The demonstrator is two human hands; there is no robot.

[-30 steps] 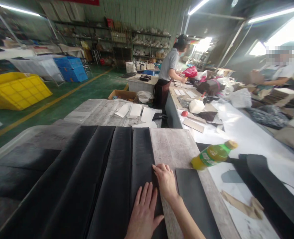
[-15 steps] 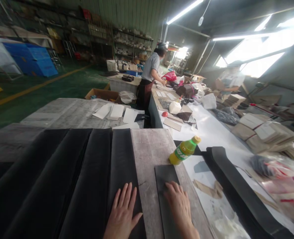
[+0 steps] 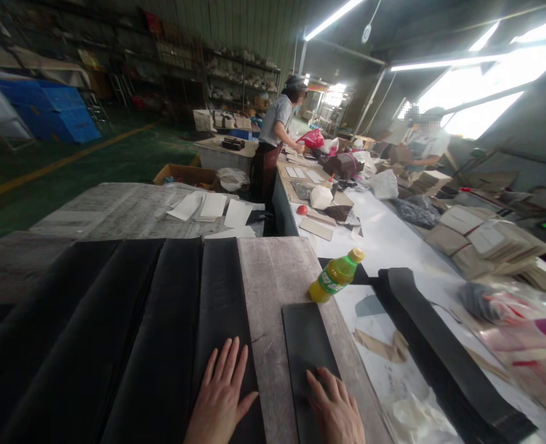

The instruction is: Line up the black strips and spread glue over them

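My left hand (image 3: 222,390) lies flat, fingers stretched out, on the rightmost of several long black sheet strips (image 3: 221,296) laid side by side. To its right, a narrower black strip (image 3: 306,339) rests on the grey, worn board (image 3: 273,277). My right hand (image 3: 336,404) touches this strip near its lower right edge, fingers apart and slightly bent. The lower end of the strip runs out of view. A bottle of yellow-green drink (image 3: 336,275) stands just beyond the strip's far end.
On the white table (image 3: 379,240) to the right lie a thick stack of black strips (image 3: 439,345), a tan strip (image 3: 384,346) and bundled beige pieces (image 3: 490,237). White sheets (image 3: 211,206) lie on the board ahead. One person (image 3: 277,123) works beyond, another (image 3: 427,145) further right.
My right hand has slid back along the narrow black strip toward me. My left hand stays flat on the wide strip. The whole view has shifted slightly.
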